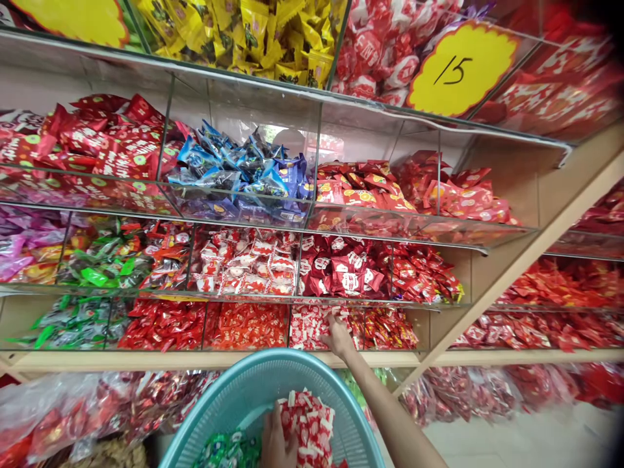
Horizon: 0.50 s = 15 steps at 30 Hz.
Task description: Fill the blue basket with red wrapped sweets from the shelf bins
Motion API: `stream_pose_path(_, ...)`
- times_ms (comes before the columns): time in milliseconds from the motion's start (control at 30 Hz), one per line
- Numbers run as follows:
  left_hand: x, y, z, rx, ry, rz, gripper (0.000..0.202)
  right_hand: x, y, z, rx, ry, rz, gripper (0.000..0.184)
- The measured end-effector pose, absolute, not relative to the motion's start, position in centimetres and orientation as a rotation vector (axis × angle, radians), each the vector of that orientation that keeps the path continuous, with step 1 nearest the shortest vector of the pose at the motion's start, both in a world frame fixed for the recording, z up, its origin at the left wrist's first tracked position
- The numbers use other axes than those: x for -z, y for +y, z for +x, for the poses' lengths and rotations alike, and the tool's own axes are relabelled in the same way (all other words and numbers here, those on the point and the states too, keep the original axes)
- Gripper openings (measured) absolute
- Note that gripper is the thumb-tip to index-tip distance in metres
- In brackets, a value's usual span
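Fingers of right hand (337, 338): pushed into the red-and-white candies (307, 328) of a bottom-row bin, curled, with the tips buried. I cannot tell whether they have closed on any.
Fingers of left hand (277, 442): bent against the candy pile (312, 422) in the basket and touching it. Whether they grip or only press, I cannot tell.
Where the candies are: some lie in the bin at the right fingers. The rest are heaped in the basket, just beside a few green candies (224, 452).
Basket (229, 390): teal, its far rim just under the shelf (146, 359) edge. What carries it is out of view.
Risk, loose handful: slick wrappers could slip from a partly closed hand and drop between shelf and basket rim onto the bagged stock (97, 403) below.
Risk, pile: it is heaped on the right side, so more weight or a nudge from the forearm could slide candies over the rim.
Risk, basket: the left hand is inside it rather than on the rim, so a push on the pile could tilt it.
Risk, mixing: the neighbouring red candies (385, 328) lie near, so a wide scoop could pick some up.
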<state>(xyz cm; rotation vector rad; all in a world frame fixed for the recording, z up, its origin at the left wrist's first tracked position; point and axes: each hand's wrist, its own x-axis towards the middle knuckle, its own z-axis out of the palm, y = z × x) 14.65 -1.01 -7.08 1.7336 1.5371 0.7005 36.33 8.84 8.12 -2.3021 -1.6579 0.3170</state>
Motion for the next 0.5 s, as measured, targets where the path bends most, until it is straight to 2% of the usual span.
stream_pose_path(500, 7.6, -1.4, 16.3, -0.657, 1.594, 1.769, 0.074, -5.5, 9.0, 37.5, -0.396, -1.437, -1.981, 0.034)
